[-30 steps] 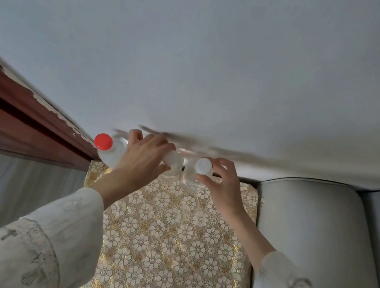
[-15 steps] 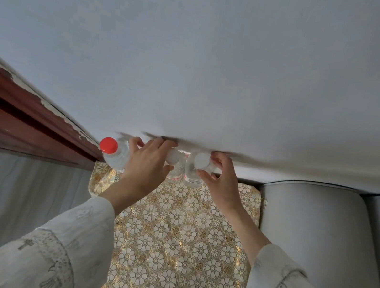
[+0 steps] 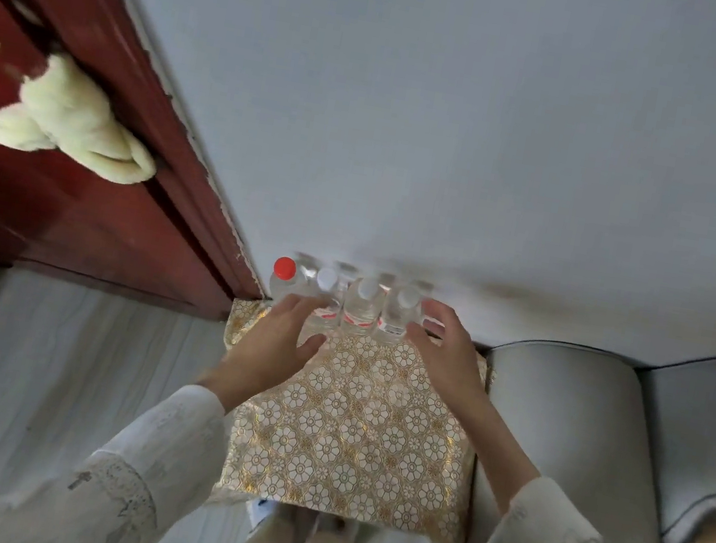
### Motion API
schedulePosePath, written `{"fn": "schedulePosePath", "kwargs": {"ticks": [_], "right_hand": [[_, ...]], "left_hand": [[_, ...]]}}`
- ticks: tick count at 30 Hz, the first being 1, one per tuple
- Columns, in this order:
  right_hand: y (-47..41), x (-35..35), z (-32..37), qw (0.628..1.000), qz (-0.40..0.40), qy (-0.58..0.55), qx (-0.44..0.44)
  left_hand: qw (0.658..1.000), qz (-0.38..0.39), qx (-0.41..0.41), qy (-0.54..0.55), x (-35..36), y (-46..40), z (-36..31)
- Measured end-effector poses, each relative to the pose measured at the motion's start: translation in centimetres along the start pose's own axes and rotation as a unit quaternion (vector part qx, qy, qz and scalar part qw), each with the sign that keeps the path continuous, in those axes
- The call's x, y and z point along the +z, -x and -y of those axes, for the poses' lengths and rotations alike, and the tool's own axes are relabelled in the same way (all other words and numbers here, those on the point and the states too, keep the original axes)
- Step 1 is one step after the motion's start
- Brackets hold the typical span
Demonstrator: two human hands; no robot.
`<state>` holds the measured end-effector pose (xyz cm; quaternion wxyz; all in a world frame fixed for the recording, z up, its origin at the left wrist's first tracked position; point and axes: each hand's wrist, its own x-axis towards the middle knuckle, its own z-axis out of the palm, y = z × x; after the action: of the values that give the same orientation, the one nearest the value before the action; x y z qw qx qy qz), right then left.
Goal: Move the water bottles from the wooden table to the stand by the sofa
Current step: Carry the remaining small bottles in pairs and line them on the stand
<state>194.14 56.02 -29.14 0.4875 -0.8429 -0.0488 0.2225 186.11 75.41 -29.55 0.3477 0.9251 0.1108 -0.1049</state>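
Several clear water bottles stand in a row against the wall at the back of the stand (image 3: 356,441), which is covered with a gold floral cloth. The leftmost bottle (image 3: 285,283) has a red cap; the others, such as the middle bottle (image 3: 360,307) and the right bottle (image 3: 398,318), have white caps. My left hand (image 3: 274,347) hovers just in front of the left bottles, fingers spread and holding nothing. My right hand (image 3: 446,357) is beside the right bottle, fingers apart, also holding nothing.
A grey sofa arm (image 3: 557,428) borders the stand on the right. A dark red wooden door (image 3: 76,186) with a cream towel (image 3: 73,119) hanging on it is at the left. Pale floor (image 3: 70,365) lies left of the stand, and a white wall (image 3: 420,116) is behind.
Both hands have let go of the white-capped bottles and drawn back toward me with fingers open. The bottles now stand on the stand. The view has tilted, showing the door and towel.
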Motion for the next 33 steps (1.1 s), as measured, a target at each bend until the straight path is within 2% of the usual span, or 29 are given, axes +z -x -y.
{"fn": "schedulePosePath", "kwargs": {"ticks": [3,6,9,12,15,18,23,28,31,33], "right_hand": [[2.4,1.2,4.0,0.996,0.057,0.031,-0.067],[4.5,2.9,8.6,0.979,0.140,0.062,-0.136],[6.8,4.7,12.3,0.956,0.203,0.073,-0.197],[10.9,7.3,15.1,0.918,0.295,0.078,-0.255],[15.8,10.2,16.6,0.876,0.373,0.088,-0.293],[21.6,13.6,17.7,0.827,0.452,0.098,-0.320],[34.3,19.4,18.2,0.708,0.579,0.133,-0.383],[50.0,23.2,16.9,0.573,0.679,0.152,-0.433],[60.3,25.2,15.3,0.508,0.723,0.142,-0.447],[67.5,26.4,13.9,0.471,0.744,0.136,-0.455]], "left_hand": [[0.997,-0.050,-0.042,0.047,-2.8,4.8,0.0],[0.983,-0.138,-0.092,0.075,-5.8,9.8,0.1],[0.962,-0.228,-0.128,0.082,-8.1,14.9,-0.1],[0.920,-0.332,-0.181,0.102,-8.8,22.5,-0.5],[0.860,-0.429,-0.244,0.128,-7.2,30.8,-1.2],[0.786,-0.505,-0.320,0.155,-4.8,38.9,-2.3],[0.668,-0.593,-0.416,0.173,-0.4,53.2,-4.9],[0.543,-0.670,-0.480,0.159,6.0,67.7,-8.7],[0.468,-0.708,-0.511,0.140,10.1,76.2,-10.8],[0.431,-0.724,-0.520,0.140,12.6,81.8,-12.2]]}}
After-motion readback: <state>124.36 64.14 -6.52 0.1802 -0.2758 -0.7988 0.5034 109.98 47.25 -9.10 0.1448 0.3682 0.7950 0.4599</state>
